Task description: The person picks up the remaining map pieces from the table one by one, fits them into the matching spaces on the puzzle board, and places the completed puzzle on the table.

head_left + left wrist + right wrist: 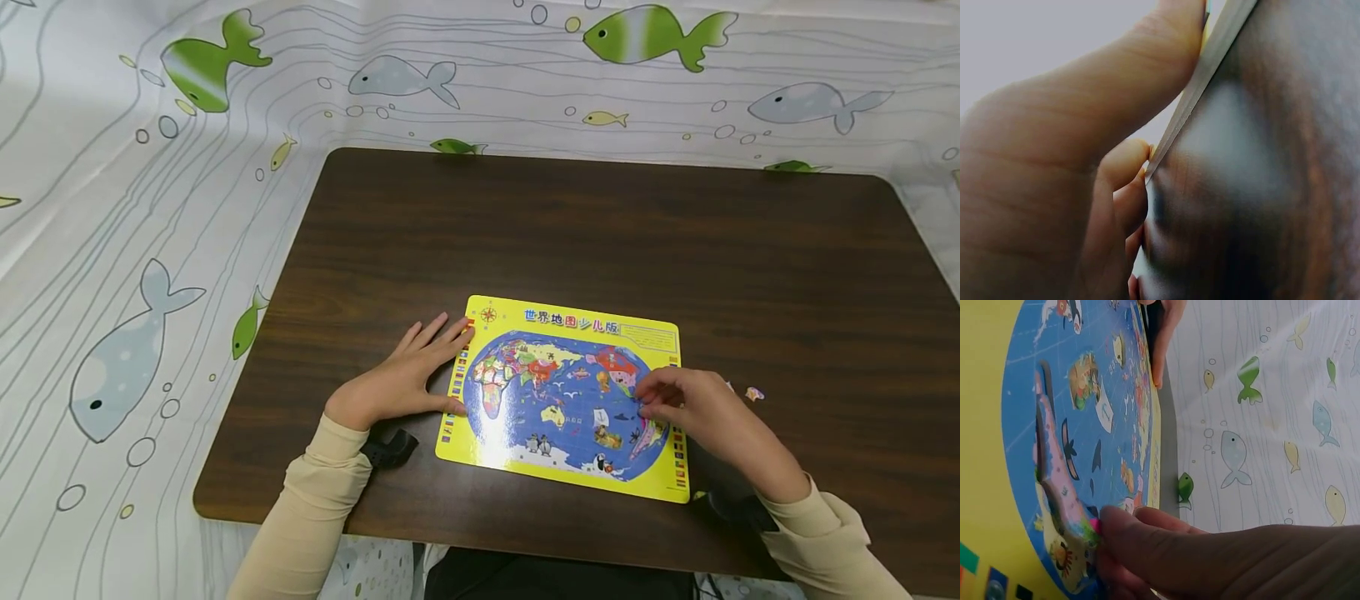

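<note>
And there's your left arm (303,508), slanting in from seven o'clock, your left hand (405,383) spread, fingers (450,340) aimed at two, thumb (448,405) out towards three! Across from it, your right arm (817,533) angles in from four o'clock, your right hand (693,408) bent into a pinch, right thumb (1119,528) beside curled fingers, tips pointing to nine.

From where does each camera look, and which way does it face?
Head: on the head, looking forward-down at the map board; left hand and right hand show.
Left wrist: on that wrist, looking along the board's edge; left hand close.
Right wrist: on that wrist, looking across the board; both hands show.
Head and right wrist share the board and fish-patterned cloth.
</note>
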The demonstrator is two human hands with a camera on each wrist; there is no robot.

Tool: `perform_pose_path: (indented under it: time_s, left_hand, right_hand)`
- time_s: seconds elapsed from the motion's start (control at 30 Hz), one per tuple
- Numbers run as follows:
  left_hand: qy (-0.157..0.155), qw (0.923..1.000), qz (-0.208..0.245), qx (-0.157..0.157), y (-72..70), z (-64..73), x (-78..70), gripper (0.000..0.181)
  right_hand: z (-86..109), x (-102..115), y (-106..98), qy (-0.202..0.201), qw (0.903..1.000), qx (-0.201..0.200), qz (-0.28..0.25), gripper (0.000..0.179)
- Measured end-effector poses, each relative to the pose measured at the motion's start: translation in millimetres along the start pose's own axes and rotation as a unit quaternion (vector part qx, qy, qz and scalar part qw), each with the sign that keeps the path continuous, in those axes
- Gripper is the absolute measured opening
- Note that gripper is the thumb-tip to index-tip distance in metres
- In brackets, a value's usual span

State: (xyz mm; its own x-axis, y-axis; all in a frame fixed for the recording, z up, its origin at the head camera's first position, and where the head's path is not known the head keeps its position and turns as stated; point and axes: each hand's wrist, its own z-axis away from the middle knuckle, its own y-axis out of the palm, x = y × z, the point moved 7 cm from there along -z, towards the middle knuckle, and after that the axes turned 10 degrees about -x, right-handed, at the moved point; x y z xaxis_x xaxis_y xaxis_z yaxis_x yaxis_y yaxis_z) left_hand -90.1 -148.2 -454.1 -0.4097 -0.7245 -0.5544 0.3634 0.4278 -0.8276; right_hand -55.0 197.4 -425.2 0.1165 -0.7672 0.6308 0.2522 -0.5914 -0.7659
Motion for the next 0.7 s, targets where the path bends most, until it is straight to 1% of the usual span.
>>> perform_pose_path:
  time_s: [0.17, 0.37, 0.57, 0.7]
  left_hand:
    - [0.001, 1.0, 0.004, -0.002, -0.6, 0.1, -0.4, 0.114]
    - [-0.001, 1.0, 0.005, 0.001, 0.6, 1.2, -0.5, 0.114]
    - [0.003, 1.0, 0.002, -0.004, -0.6, 0.1, -0.6, 0.114]
    - [0.003, 1.0, 0.001, -0.002, -1.0, -0.8, -0.1, 0.115]
  right_hand:
    - [-0.7, 0.2, 1.2, -0.003, 1.0, 0.001, 0.002, 0.018]
    - [-0.3, -1.1, 3.3, 0.01, 0.9998, 0.011, 0.01, 0.019]
    - [-2.0, 0.3, 2.7, -0.001, 0.9998, -0.001, 0.019, 0.023]
    - [-2.8, 0.2, 3.0, -0.003, 0.9998, 0.0, 0.02, 0.022]
